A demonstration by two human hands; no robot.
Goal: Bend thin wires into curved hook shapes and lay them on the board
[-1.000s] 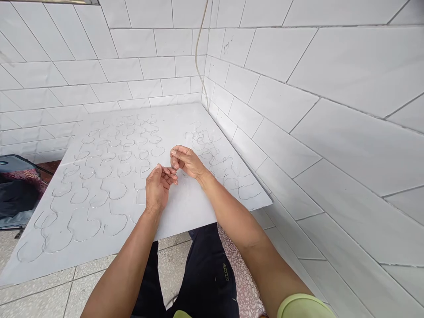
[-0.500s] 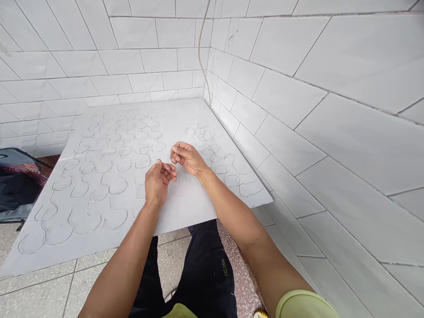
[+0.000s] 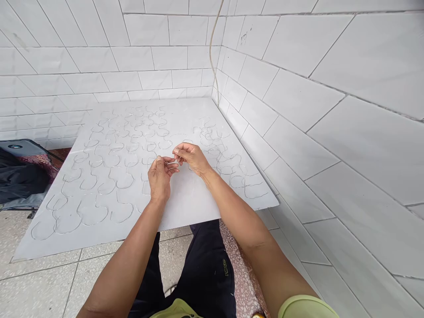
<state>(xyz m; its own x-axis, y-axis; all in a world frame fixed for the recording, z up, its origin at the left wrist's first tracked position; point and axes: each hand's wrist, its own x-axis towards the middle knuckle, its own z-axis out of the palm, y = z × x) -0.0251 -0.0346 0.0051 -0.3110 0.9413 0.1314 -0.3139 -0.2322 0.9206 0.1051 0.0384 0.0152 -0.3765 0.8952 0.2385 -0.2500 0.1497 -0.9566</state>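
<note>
My left hand and my right hand meet above the middle of a white board. Both pinch with fingertips close together around a thin wire piece, which is hard to make out. Several bent wire shapes lie in rows on the board to the left of my hands. A second cluster of bent wire shapes lies to the right, near the wall.
White tiled walls close in behind and on the right. A thin cable hangs down the corner. A dark bag sits at the left on the floor. My dark trousers show below the board's front edge.
My hands have drawn closer together, fingertips now touching at the wire. The view has shifted slightly left and down.
</note>
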